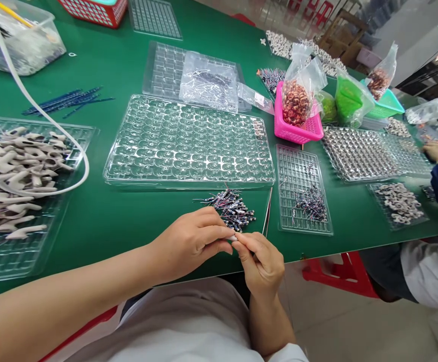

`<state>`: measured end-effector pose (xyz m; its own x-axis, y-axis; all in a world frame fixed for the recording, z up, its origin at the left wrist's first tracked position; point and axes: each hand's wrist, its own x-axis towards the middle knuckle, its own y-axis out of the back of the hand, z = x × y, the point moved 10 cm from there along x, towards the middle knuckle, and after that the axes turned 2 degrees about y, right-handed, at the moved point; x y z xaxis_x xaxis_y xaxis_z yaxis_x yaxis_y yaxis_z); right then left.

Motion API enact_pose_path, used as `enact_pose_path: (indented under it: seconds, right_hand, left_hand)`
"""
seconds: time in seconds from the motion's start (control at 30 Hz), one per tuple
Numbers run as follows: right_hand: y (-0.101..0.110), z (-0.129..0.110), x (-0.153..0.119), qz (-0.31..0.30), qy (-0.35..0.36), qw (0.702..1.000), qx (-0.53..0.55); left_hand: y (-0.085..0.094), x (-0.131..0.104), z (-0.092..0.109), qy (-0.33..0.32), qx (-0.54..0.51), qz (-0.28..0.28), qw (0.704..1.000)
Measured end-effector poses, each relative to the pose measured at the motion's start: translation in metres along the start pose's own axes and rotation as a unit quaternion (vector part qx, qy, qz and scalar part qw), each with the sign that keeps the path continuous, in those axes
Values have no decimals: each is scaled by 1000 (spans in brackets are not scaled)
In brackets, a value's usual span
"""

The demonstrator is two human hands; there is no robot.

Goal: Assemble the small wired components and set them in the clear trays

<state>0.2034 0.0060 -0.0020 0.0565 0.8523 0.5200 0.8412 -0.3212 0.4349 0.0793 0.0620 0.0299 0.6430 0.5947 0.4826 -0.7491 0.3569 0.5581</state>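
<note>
One small white piece (233, 238) is pinched in the fingers of the left hand (194, 239) and right hand (262, 261), seemingly unfinished. Just beyond, many wired components (234, 207) lie loose. Farther, the clear blister tray (181, 146) holds only a few pale pieces (258, 128) at far right; most cells seem unfilled.

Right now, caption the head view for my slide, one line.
Left hand and right hand hold a small white part near a pile of wired components.

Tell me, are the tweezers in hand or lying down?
Lying down: the tweezers rest on the green table, while the left hand and right hand both hold a small white piece.
</note>
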Motion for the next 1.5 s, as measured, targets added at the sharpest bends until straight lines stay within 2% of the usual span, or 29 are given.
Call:
enact_pose_path:
  seconds: [0.17, 0.33, 0.57, 0.73, 0.93, 1.2, 1.5]
  right_hand:
    - [-1, -2, 0, -1, 12, 1000, -5]
    - [-1, -2, -2, 0, 10, 1000, -8]
    - [5, 20, -5, 24, -112, 993, 28]
    - [5, 26, -8, 28, -145, 989, 31]
    - [4, 27, -8, 27, -147, 988, 33]
    - [3, 24, -6, 20, -136, 990, 12]
    - [2, 27, -8, 21, -145, 989, 10]
  left_hand:
    - [0, -2, 2, -13, 8, 4, 1000]
    - [-3, -3, -1, 0, -1, -2, 1000]
    - [-4, -2, -14, 97, -12, -25, 995]
    - [-2, -2, -18, 132, -3, -27, 991]
    - [-2, -1, -15, 120, -4, -23, 992]
    - [-1, -3, -8, 74, 33, -17, 997]
    - [-1, -2, -7, 83, 57, -19, 995]
